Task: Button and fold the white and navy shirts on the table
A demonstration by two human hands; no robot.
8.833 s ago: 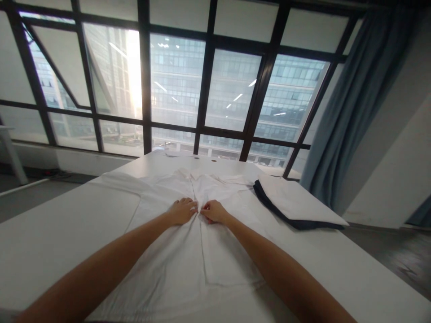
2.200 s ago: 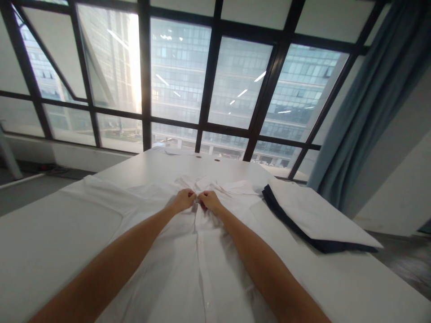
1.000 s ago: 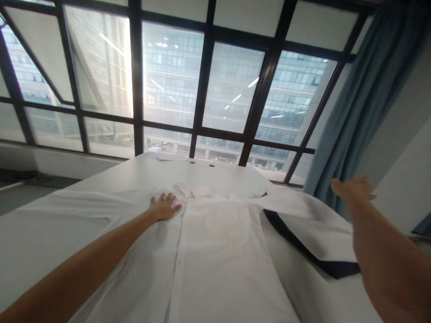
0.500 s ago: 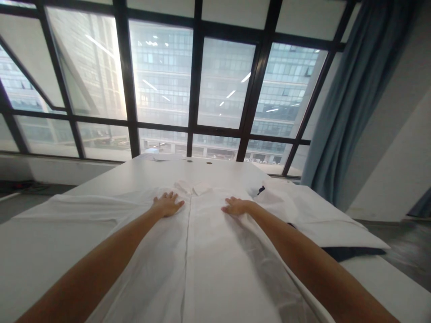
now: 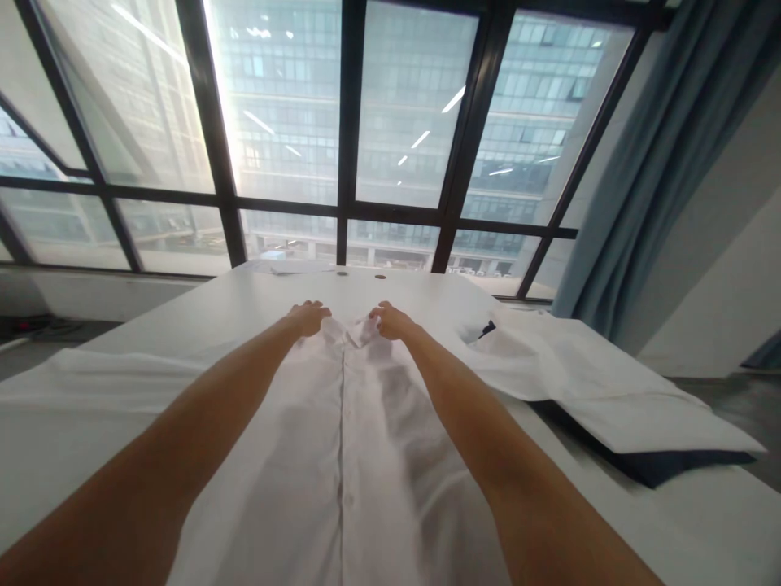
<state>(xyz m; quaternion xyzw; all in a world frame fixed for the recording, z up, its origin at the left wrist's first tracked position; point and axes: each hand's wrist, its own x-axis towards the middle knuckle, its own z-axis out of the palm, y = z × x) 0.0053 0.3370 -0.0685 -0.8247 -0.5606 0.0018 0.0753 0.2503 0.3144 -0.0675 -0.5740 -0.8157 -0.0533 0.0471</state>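
Note:
A white button-up shirt [image 5: 311, 456] lies front up on the table, its collar away from me and its button placket running down the middle. My left hand [image 5: 309, 318] is closed on the shirt's left shoulder, just beside the collar. At the other side of the collar, my right hand [image 5: 391, 321] pinches the fabric between thumb and fingers. The collar points show between the two hands. One sleeve spreads out to the left, and soft folds run down the right half of the front.
On the right of the white table [image 5: 256, 297] lies another white garment [image 5: 586, 366] with dark cloth [image 5: 659, 468] under it. Two round holes sit near the far table edge. Beyond stand dark-framed windows [image 5: 403, 106] and a blue curtain [image 5: 647, 155].
Both hands have moved from lying on the shirt's chest up to the collar, and have closed on the fabric there. The camera view has tipped down somewhat.

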